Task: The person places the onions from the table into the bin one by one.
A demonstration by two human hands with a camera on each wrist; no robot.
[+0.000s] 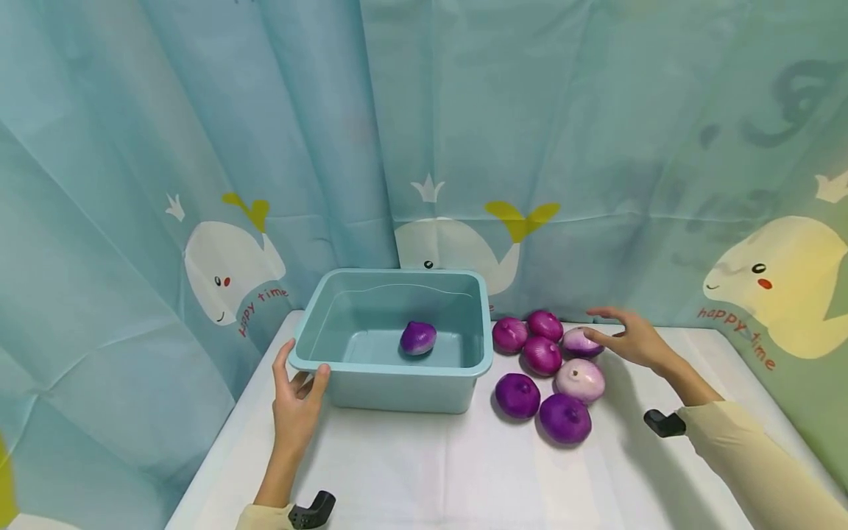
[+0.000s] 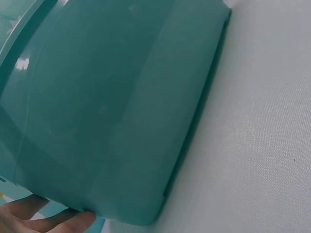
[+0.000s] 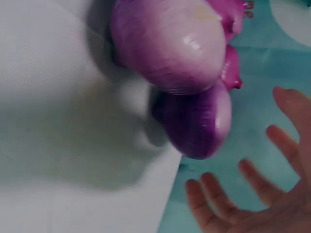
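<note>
The left hand [image 1: 295,401] grips the near left corner of the blue tub [image 1: 424,372], thumb on its rim. The right hand [image 1: 632,340] hovers spread open, holding nothing, just beside the pale onion [image 1: 581,341] at the cluster's far edge. The right wrist view alone shows its fingers [image 3: 252,179] clear of that onion [image 3: 197,124]. One onion in the tub [image 1: 418,338] lies between the hands.

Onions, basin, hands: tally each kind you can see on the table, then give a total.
Onions on the table: 7
Onion in the basin: 1
Basin: 1
Hands: 2, left hand and right hand
Total: 11
</note>
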